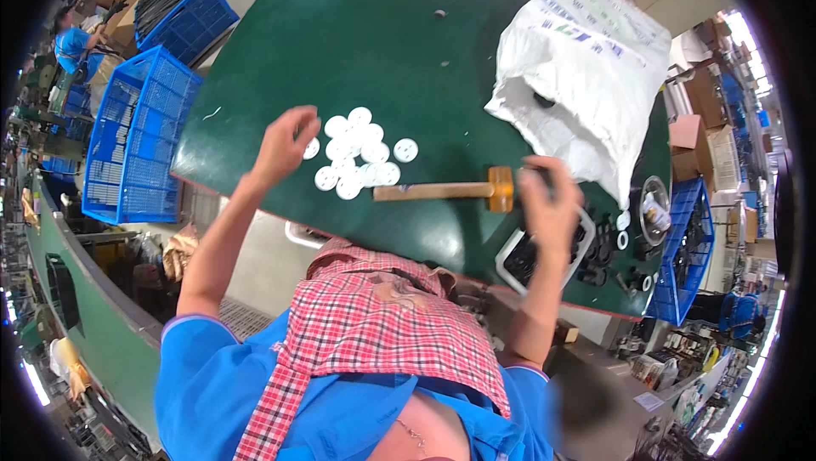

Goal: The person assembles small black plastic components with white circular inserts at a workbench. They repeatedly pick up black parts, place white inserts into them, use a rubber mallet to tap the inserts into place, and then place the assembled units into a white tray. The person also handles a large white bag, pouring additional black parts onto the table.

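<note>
My left hand [289, 147] is at the left side of a loose cluster of white round discs [344, 148]. Its fingers are apart, and one disc [311, 148] lies right by the fingertips; whether they touch it I cannot tell. A mallet [438, 192] with a wooden handle and a yellowish-brown head lies across the table, head to the right. Beside that head, my right hand [551, 204] hovers with thumb and fingers apart and a dark gap between them. Under the right wrist and forearm, a pale-rimmed tray [510, 270] of black parts is partly hidden.
A white plastic bag [586, 62] lies with its mouth toward me at the table's far right. Black parts [599, 248], white rings [623, 240] and a round metal bowl [654, 210] sit at the right edge. Blue crates [140, 134] stand left of the green table [382, 36].
</note>
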`<state>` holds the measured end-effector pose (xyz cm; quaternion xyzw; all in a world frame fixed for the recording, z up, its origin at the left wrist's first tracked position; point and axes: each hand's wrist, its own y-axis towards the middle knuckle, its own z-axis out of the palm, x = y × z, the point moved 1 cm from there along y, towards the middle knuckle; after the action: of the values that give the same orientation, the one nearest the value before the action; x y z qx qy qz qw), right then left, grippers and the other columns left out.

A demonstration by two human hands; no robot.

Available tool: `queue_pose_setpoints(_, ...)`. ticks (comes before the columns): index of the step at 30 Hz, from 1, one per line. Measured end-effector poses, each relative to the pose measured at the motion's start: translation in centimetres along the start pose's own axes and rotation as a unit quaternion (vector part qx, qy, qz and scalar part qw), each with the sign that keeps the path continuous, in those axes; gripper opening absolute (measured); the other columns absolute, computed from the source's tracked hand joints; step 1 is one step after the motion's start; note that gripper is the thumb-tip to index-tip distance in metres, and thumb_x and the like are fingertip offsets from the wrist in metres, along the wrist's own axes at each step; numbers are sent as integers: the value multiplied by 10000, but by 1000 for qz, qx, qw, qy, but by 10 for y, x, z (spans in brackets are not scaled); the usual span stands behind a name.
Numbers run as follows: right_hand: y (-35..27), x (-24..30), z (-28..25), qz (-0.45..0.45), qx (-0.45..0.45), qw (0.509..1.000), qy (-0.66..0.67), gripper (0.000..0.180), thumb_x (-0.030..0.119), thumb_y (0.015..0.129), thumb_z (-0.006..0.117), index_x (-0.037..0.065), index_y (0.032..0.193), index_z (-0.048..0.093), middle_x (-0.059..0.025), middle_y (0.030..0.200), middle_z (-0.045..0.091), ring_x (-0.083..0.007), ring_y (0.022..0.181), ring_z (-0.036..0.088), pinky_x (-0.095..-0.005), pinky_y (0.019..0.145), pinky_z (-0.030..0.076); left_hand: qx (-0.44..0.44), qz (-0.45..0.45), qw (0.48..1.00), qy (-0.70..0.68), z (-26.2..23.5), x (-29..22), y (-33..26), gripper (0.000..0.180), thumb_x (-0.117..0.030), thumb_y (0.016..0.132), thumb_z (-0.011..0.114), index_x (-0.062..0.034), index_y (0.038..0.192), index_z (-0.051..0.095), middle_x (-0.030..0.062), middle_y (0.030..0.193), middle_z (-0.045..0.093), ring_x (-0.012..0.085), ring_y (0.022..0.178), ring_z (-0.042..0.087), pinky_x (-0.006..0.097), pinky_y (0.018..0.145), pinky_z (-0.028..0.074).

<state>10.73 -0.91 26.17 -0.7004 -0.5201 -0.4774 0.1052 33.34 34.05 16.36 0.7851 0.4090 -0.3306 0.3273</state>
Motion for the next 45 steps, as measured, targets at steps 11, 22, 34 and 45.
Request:
queue_pose_setpoints(11,115,-14,51,-252,180,937,-163,551,364,745,791,90,1190,615,-106,1195,613,-312,1135,570,-447,967,448,109,42,987,-115,114,-21,124,339,-201,942,616,22,1197,591,169,1106,665,258,1012,664,344,895,513)
queue_pose_setpoints(22,400,-331,-361,140,-184,824,-518,801,556,856,648,-118,1270,526,-286,1289,559,-373,1236,522,-398,1040,397,187,62,979,-51,345,-177,494,946,-670,828,608,79,1378,428,258,1333,541,339,1233,546,380,1016,446)
queue_pose_setpoints(34,396,-429,-239,126,-300,926,-194,482,293,823,753,-77,1119,661,-170,982,715,-233,871,658,-346,765,511,58,4,992,-111,417,-173,487,376,-132,909,565,-193,1278,601,173,1090,673,383,989,639,448,852,508)
queue_pose_setpoints(45,358,-242,-278,-47,-505,862,-10,455,254,926,674,-29,1263,558,-172,1150,637,-222,891,646,-364,729,589,-193,392,863,-255,286,-263,469,380,1,817,540,-32,1186,625,188,1050,662,390,873,646,419,746,532)
